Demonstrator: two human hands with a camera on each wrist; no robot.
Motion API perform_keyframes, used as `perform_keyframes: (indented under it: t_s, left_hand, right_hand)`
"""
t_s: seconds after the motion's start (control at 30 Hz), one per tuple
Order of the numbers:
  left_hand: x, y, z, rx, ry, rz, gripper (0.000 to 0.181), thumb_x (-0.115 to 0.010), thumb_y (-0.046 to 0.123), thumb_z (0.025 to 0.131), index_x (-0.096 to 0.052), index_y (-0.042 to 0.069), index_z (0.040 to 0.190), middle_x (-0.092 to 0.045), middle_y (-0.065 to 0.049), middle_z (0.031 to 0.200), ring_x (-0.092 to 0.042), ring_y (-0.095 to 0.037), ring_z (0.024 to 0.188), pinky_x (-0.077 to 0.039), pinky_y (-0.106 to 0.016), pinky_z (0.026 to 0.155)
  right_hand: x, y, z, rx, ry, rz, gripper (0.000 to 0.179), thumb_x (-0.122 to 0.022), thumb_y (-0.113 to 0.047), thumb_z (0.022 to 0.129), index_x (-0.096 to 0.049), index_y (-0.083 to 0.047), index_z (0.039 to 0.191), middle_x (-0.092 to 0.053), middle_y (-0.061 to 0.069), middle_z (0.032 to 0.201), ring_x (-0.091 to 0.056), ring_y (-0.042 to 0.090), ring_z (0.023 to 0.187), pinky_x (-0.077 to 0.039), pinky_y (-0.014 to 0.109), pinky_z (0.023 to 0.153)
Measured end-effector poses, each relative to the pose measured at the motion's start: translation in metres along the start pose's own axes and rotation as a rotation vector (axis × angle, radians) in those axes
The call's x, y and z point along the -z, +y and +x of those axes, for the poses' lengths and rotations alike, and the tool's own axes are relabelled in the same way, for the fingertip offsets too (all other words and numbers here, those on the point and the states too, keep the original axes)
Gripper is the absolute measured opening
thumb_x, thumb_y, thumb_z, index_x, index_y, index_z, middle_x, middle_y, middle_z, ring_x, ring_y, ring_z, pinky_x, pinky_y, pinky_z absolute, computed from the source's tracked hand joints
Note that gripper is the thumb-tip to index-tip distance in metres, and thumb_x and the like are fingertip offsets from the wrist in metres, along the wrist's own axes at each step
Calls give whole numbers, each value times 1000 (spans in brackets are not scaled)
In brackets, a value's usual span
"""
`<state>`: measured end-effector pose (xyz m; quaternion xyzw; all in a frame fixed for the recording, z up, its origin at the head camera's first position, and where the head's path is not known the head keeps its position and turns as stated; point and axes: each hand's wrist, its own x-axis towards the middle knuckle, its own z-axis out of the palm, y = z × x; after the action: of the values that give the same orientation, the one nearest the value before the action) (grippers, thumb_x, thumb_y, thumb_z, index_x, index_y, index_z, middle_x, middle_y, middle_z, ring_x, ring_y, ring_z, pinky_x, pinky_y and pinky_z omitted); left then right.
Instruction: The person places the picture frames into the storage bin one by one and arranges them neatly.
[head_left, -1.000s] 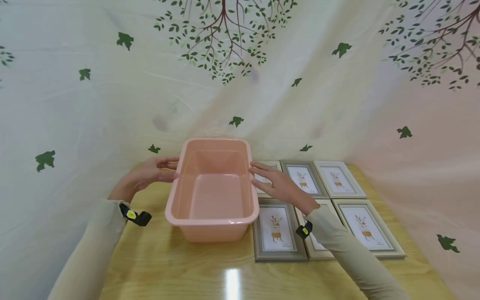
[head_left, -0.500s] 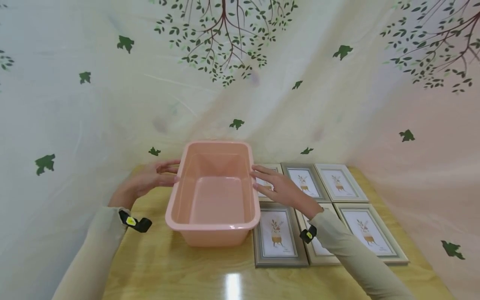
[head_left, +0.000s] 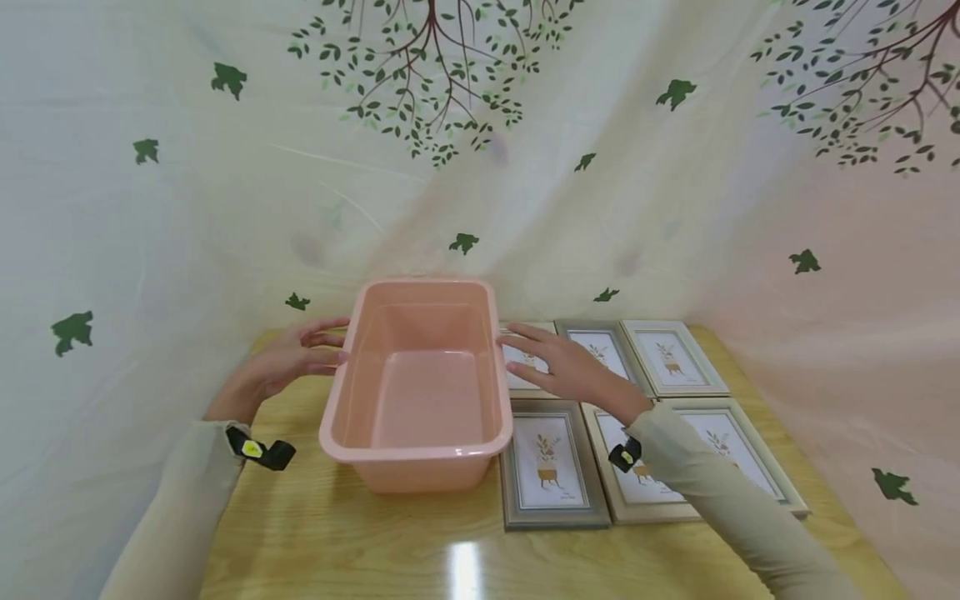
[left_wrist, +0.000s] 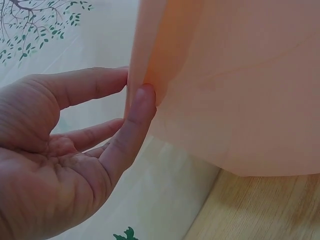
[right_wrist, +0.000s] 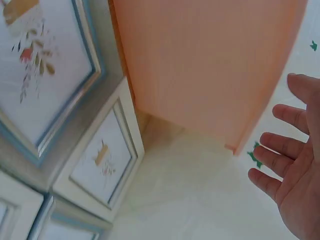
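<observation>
A pink plastic basin (head_left: 427,400) stands on the wooden table, its inside bare. My left hand (head_left: 285,362) is at its left side. In the left wrist view the fingertips (left_wrist: 145,100) touch the basin's rim (left_wrist: 145,45), one of them just under the lip, with the fingers fairly straight. On the other side, my right hand (head_left: 566,367) is held over the picture frames with its fingers spread loosely. The right wrist view shows a gap between those fingers (right_wrist: 285,145) and the basin wall (right_wrist: 200,65); nothing is in that hand.
Several picture frames with plant prints lie flat in two rows right of the basin, among them a grey frame (head_left: 555,462) and a white frame (head_left: 675,358). The right forearm partly covers some. A leaf-printed curtain (head_left: 525,208) hangs behind the wooden table (head_left: 360,542).
My right fingers have come slightly away from the basin's rim. The left hand stays at the rim. The head view has shifted a little, and the basin seems to stay in place.
</observation>
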<state>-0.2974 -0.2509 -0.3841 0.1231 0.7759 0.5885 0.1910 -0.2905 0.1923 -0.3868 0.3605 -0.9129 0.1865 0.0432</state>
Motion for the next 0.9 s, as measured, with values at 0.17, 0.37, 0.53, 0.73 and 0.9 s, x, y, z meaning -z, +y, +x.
perform_keyframes:
  t_s: [0.17, 0.37, 0.53, 0.73, 0.9]
  left_hand:
    - [2, -1, 2, -5, -11, -31, 78, -65, 9, 100, -19, 6, 163, -37, -33, 153, -69, -4, 103, -59, -30, 92]
    - [1, -1, 3, -5, -12, -20, 78, -64, 10, 100, -19, 6, 163, -37, -33, 154, -68, -4, 104, -59, -30, 92]
    - [1, -1, 4, 6, -15, 3, 80, -66, 13, 100, -18, 8, 164, -37, -32, 154, -67, -5, 105, -59, -32, 92]
    - [2, -1, 5, 15, -24, 0, 80, -65, 11, 100, -17, 9, 164, -37, -32, 153, -67, -5, 106, -59, -31, 91]
    - [1, -1, 5, 6, -22, 4, 79, -64, 11, 100, -17, 8, 164, -38, -33, 152, -67, -5, 106, -59, -30, 90]
  right_hand:
    - [23, 21, -9, -26, 17, -92, 55, -62, -37, 102, -51, -17, 151, -41, 12, 161, -47, 37, 142, -47, 59, 107]
    - [58, 55, -31, -140, -9, -169, 57, -64, -32, 101, -48, -12, 153, -40, 20, 160, -41, 43, 144, -44, 62, 108]
    - [81, 99, -52, -238, -26, -177, 59, -66, -24, 101, -45, -7, 153, -40, 24, 158, -37, 46, 145, -38, 65, 112]
    - [95, 156, -80, -346, -15, -56, 63, -69, -21, 98, -43, -4, 153, -42, 27, 156, -39, 50, 141, -34, 68, 113]
    - [102, 190, -101, -443, -22, 49, 66, -67, -26, 100, -40, -2, 154, -40, 31, 155, -45, 53, 135, -39, 71, 107]
